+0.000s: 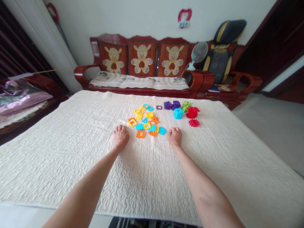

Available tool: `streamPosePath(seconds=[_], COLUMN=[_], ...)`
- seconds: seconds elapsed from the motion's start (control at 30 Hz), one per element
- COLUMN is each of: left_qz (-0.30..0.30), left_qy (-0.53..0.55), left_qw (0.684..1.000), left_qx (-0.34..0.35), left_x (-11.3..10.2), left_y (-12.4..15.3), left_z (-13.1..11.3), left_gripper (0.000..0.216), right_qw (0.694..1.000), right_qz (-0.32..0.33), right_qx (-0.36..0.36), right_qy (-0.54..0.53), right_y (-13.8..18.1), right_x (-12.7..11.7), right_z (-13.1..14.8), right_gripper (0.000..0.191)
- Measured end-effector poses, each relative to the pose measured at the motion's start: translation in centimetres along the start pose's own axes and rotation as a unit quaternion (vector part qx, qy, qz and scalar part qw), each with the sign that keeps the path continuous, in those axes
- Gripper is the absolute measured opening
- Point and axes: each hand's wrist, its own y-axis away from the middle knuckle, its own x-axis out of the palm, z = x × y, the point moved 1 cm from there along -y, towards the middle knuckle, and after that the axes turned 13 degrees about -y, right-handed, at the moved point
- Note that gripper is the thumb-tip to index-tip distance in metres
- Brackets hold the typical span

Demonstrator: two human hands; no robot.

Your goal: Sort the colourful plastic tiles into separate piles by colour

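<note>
My left hand (pixel 121 136) rests on the quilted cloth, its fingers curled in, just left of a loose pile of flat notched plastic tiles. Right of that pile lies my right hand (pixel 174 136), closed in a loose fist close to a blue tile (pixel 162 130). Nothing shows in either hand. The mixed pile holds yellow tiles (pixel 149 115), orange tiles (pixel 140 134) and blue tiles (pixel 139 127), some with cut-out centres. Beyond my right hand stand sorted stacks: purple tiles (pixel 167 105), blue tiles (pixel 178 113), green tiles (pixel 186 106) and red tiles (pixel 192 112).
A cream quilted cloth (pixel 71 152) covers the table. One purple frame tile (pixel 159 107) lies between the pile and the stacks. Behind the table is a wooden sofa (pixel 142 91) with bear cushions, a small fan (pixel 199 52) and a chair with a massage pad (pixel 218 63).
</note>
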Motion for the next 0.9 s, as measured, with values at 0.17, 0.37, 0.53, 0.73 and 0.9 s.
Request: streamPosePath(seconds=[0.17, 0.37, 0.53, 0.73, 0.9], left_qz=[-0.013, -0.011, -0.008, -0.004, -0.004], left_qy=[0.001, -0.002, -0.007, 0.000, 0.004], left_qw=[1.000, 1.000, 1.000, 1.000, 1.000], left_qx=[0.010, 0.016, 0.015, 0.012, 0.014], left_x=[0.23, 0.31, 0.64, 0.55, 0.48], left_y=[0.02, 0.03, -0.13, -0.15, -0.16], left_z=[0.10, 0.23, 0.36, 0.29, 0.28], left_gripper=[0.036, 0.037, 0.036, 0.036, 0.038], right_qw=[1.000, 1.000, 1.000, 1.000, 0.999], right_qz=[-0.005, 0.007, 0.003, -0.008, -0.015], right_qx=[0.002, 0.013, 0.003, -0.007, -0.017], right_qy=[-0.006, 0.003, 0.007, 0.024, 0.033], right_y=[-0.11, -0.23, -0.28, -0.26, -0.27], right_x=[-0.03, -0.13, -0.08, 0.22, 0.30], right_z=[-0.19, -0.15, -0.21, -0.54, -0.60], right_gripper=[0.023, 0.024, 0.023, 0.022, 0.021])
